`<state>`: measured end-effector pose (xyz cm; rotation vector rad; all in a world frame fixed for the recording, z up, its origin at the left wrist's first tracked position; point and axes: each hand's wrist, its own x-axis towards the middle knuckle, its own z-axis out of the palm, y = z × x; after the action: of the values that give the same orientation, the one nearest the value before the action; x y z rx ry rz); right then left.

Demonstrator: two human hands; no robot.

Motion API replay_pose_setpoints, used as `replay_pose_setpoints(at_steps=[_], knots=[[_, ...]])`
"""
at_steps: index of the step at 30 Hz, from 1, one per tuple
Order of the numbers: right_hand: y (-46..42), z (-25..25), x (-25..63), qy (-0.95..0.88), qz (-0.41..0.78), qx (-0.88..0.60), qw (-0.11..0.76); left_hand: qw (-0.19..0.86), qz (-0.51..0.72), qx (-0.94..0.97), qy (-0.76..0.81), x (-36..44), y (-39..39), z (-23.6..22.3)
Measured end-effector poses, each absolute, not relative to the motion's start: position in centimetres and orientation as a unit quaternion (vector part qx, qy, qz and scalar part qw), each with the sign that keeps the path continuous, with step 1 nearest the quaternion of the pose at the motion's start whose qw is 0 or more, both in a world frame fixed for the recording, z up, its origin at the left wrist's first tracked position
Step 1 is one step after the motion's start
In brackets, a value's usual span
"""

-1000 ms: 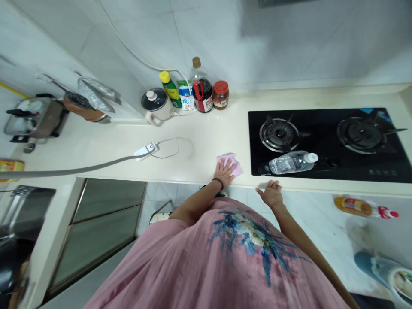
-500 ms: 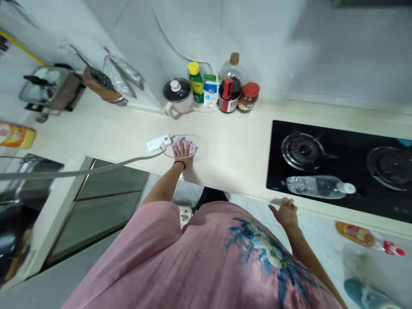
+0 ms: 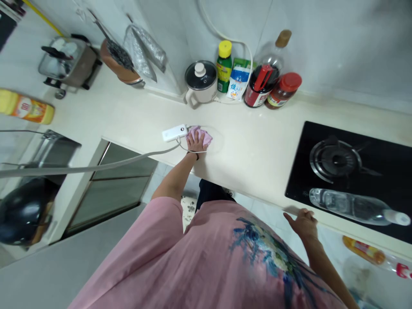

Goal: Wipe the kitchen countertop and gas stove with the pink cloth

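Note:
My left hand [image 3: 195,143] presses down on a bunched pink cloth [image 3: 205,136] on the countertop, its fingers spread over the cloth and holding it there. Just left of the cloth lies a white power bank [image 3: 174,133] with a small round display. Its thin white cable [image 3: 184,148] loops past my wrist. My right hand [image 3: 304,222] is at the counter's front edge below the stove, thumb apart and fingers loosely bent, with nothing in it. Close by, a clear plastic bottle [image 3: 350,207] with a white cap lies on its side on the black gas stove [image 3: 298,178].
Along the wall stand a small electric pot [image 3: 201,83], a green bottle [image 3: 224,68], a white-blue packet [image 3: 238,81], a dark sauce bottle [image 3: 261,86] and a red-lidded jar [image 3: 283,91]. A sink [image 3: 59,150] is at left. A yellow-orange bottle [image 3: 362,249] lies below the counter.
The whole view has swung, so the counter items sit further right in the picture. My left hand stays on the cloth beside the power bank; my right hand stays at the edge.

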<state>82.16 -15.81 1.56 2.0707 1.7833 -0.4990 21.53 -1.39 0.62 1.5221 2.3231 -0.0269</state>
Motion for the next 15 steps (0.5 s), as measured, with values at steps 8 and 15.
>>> replay_pose_setpoints(at_steps=[8,15], knots=[[-15.2,0.0,81.1,0.589,-0.169,0.779,0.133,0.229,0.024,0.538,0.811,22.1,-1.5,2.5],[-14.1,-0.3,81.0,0.522,-0.197,0.83,-0.004,0.217,-0.044,0.568,0.792,21.2,-1.2,3.8]])
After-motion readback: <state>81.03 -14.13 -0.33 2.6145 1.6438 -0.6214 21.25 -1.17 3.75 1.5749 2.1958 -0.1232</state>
